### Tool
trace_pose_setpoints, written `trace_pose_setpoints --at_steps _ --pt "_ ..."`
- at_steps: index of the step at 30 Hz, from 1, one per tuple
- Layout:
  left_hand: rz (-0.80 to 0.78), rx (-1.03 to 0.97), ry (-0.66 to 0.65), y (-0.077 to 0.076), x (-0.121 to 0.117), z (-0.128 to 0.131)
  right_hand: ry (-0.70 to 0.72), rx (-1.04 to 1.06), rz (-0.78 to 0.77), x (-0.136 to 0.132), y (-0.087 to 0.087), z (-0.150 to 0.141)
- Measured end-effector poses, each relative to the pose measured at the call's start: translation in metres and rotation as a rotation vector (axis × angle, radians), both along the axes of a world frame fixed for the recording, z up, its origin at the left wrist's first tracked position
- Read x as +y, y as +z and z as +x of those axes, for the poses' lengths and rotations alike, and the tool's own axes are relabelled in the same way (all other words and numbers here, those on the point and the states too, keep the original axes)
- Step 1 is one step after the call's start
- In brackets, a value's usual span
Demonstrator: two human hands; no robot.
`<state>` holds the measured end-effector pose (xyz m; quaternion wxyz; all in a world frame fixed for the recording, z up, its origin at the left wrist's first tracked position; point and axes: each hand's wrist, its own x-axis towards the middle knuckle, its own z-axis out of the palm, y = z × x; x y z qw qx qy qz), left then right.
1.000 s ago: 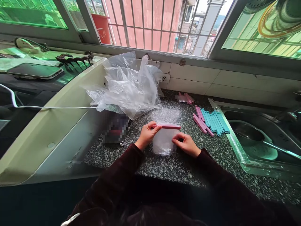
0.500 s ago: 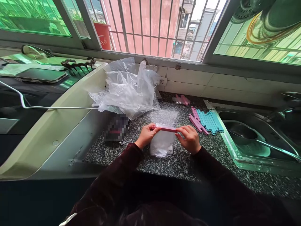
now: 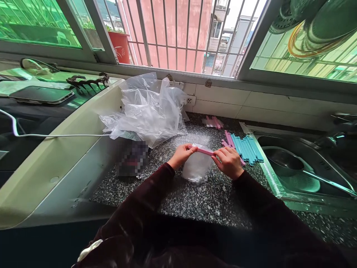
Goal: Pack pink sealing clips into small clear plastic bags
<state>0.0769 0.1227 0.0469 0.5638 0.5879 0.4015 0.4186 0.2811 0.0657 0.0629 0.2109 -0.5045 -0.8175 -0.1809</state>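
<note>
A small clear plastic bag (image 3: 197, 168) stands on the speckled counter (image 3: 195, 201) with a pink sealing stick (image 3: 205, 151) across its top. My left hand (image 3: 182, 155) pinches the stick's left end. My right hand (image 3: 229, 162) pinches its right end, fingers closed on it. Both sleeves are dark red. Just beyond my right hand lies a pile of pink and blue sealing sticks (image 3: 243, 147).
A heap of crumpled clear plastic bags (image 3: 149, 109) sits at the back left of the counter. A few pink sticks (image 3: 213, 121) lie by the wall. A steel sink (image 3: 304, 167) is on the right. A phone (image 3: 41, 94) and a white cable (image 3: 55, 135) lie on the left.
My right hand rose from the bag's lower side to the right end of the pink stick and closed on it. The view drifted slightly.
</note>
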Motion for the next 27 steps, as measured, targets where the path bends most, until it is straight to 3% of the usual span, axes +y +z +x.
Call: trace_pose_setpoints --at_steps 9,15,21,27 --pt "-0.237 -0.042 -0.181 -0.012 0.049 0.02 -0.193 -0.06 0.025 0.048 0.006 0.03" --pt "-0.3 -0.215 0.08 -0.015 0.089 0.044 -0.496 -0.013 -0.123 0.097 0.013 0.04" --pt "-0.119 -0.192 0.264 -0.03 0.119 0.084 -0.732 0.086 -0.256 0.147 0.015 0.041" --pt "0.299 0.217 0.155 -0.043 0.135 0.105 -0.874 0.165 -0.339 0.182 0.008 0.05"
